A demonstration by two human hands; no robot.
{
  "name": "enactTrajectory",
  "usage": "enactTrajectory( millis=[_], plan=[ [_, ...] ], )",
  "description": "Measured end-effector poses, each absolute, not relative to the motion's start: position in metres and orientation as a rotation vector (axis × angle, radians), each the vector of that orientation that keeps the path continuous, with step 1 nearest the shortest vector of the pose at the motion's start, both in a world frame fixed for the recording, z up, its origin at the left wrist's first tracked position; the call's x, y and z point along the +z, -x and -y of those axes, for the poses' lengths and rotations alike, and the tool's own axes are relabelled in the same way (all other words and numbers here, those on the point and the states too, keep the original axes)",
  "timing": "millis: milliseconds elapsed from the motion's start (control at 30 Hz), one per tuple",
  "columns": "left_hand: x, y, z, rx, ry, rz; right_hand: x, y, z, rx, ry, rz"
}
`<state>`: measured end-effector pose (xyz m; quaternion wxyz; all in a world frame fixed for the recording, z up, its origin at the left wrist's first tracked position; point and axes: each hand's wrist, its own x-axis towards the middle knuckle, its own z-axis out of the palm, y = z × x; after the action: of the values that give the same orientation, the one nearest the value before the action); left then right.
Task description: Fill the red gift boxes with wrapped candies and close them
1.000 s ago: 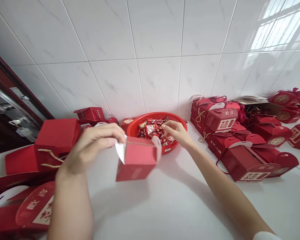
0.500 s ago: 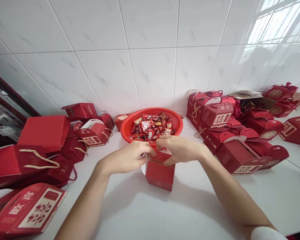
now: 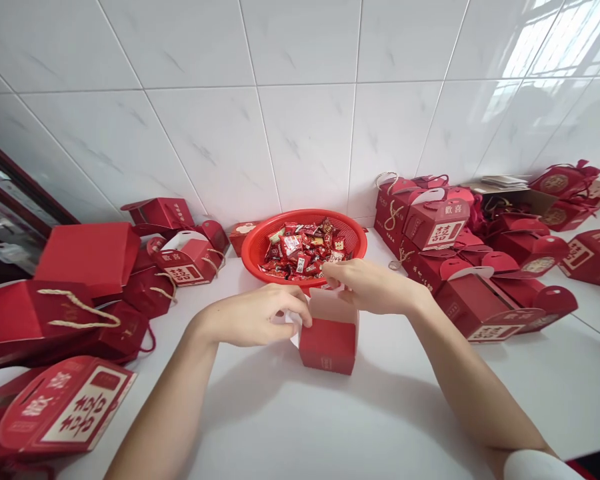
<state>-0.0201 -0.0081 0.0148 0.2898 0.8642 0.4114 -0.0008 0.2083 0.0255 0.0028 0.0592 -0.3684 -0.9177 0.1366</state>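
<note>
A small red box (image 3: 329,345) stands on the white table in the middle, its top open and its pale inside showing. My left hand (image 3: 260,316) is at the box's left side, its curled fingers gripping the left edge and flap. Over the back right of the box, my right hand (image 3: 367,283) has bent fingers beside the rim; whether they hold anything is hidden. Just behind stands a red plastic basket (image 3: 250,257) with wrapped candies (image 3: 305,250) inside.
Red boxes (image 3: 87,257) with rope handles crowd the left side. More red boxes (image 3: 480,303) are stacked on the right, with pale papers (image 3: 505,182) behind them. A tiled wall (image 3: 305,147) rises behind the basket.
The box's top has opened, showing its inside. My right hand has moved up and to the right, while my left hand has stayed at the left edge.
</note>
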Motion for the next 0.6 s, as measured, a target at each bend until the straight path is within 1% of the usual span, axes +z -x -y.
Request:
enactTrajectory(
  millis=[133, 200, 400, 600],
  plan=[
    [0.01, 0.015, 0.01, 0.093, -2.312, -1.163, 0.006, -0.211, -0.025, 0.591, 0.983, 2.795],
    [0.007, 0.013, 0.009, 0.131, -2.315, -1.209, 0.007, -0.21, -0.023, 0.619, 1.031, 2.818],
    [-0.003, 0.002, 0.009, 0.129, -2.205, -1.386, 0.006, -0.207, -0.019, 0.462, 1.315, 2.843],
    [0.01, 0.016, 0.015, 0.015, -2.212, -1.357, 0.007, -0.209, -0.011, 0.424, 1.342, 2.874]
  ],
)
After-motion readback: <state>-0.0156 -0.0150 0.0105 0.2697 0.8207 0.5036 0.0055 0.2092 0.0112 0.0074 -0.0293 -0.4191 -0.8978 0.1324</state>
